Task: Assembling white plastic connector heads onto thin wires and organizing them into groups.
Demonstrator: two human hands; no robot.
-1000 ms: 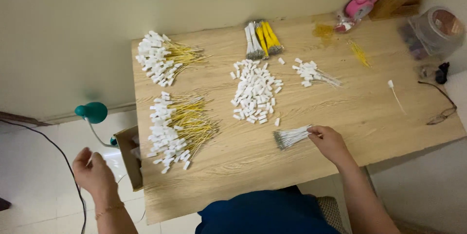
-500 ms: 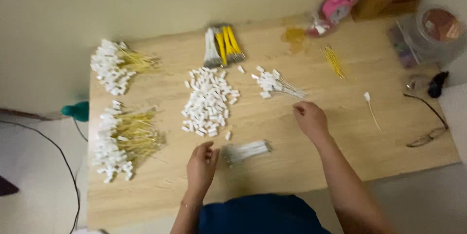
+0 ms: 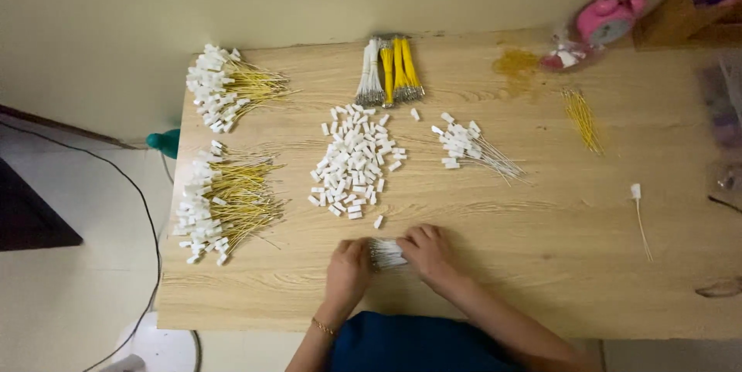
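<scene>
**White wire bundle held between two hands at the table's near edge**

White wire bundle [image 3: 386, 253], small and pale, lies flat on the wooden table [image 3: 541, 264] close to the near edge, directly in front of the seated person. The left hand [image 3: 348, 268] closes on its left end and the right hand [image 3: 430, 254] on its right end, fingers curled down over the wires, so both hands pinch the same bundle from opposite sides. A thin bracelet [image 3: 323, 327] circles the left wrist.

Just beyond the hands, a single white connector [image 3: 378, 221] lies alone. Behind it spreads a loose pile of small white connectors [image 3: 353, 159] in the middle of the table. To the right of that pile sits a smaller cluster of white-tipped pale wires [image 3: 471, 148]. At the far edge rest tied bundles of white and yellow wires [image 3: 390, 71].

On the left side, two heaps of yellow wires with white connectors lie well apart from the hands: a near heap [image 3: 220, 202] and a far heap [image 3: 228, 88]. On the right, a few loose yellow wires [image 3: 581, 117] lie near one single pale wire with a white connector [image 3: 638, 214]. A pink object [image 3: 607, 16] stands at the far right corner, too blurred to tell apart.
</scene>
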